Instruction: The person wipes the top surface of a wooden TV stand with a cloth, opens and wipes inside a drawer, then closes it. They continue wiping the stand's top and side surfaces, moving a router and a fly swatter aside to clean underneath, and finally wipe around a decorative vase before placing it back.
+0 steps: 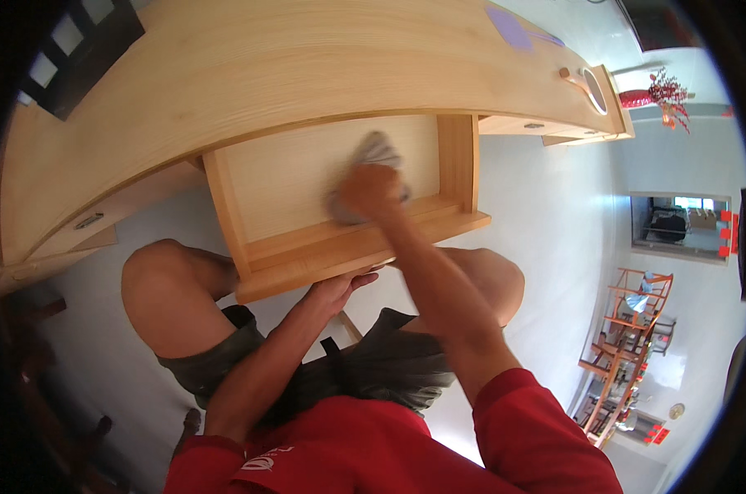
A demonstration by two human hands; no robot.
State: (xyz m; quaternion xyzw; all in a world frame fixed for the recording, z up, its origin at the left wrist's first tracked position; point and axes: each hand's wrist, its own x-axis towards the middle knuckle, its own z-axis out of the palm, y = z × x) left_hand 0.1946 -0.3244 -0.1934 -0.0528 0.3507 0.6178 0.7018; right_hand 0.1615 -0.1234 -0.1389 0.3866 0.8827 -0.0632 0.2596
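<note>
An open wooden drawer [274, 185] juts out from a light wood desk [323, 62], over my lap. Inside it, my right hand [373, 188] presses a grey striped cloth [378, 148] to the pale drawer bottom, near the front board. Hand and cloth are blurred. My left hand [342, 289] rests against the outer face of the drawer front [311, 265], low down. Its fingers are partly hidden by the board, so I cannot tell whether they grip it.
On the desktop lie a purple fly swatter [513, 29] and a hand mirror [589, 89]. A black slotted object [88, 62] stands at the far left. A red vase with red sprigs [637, 99] is beyond the desk's right end. Wooden chairs [632, 321] stand farther right.
</note>
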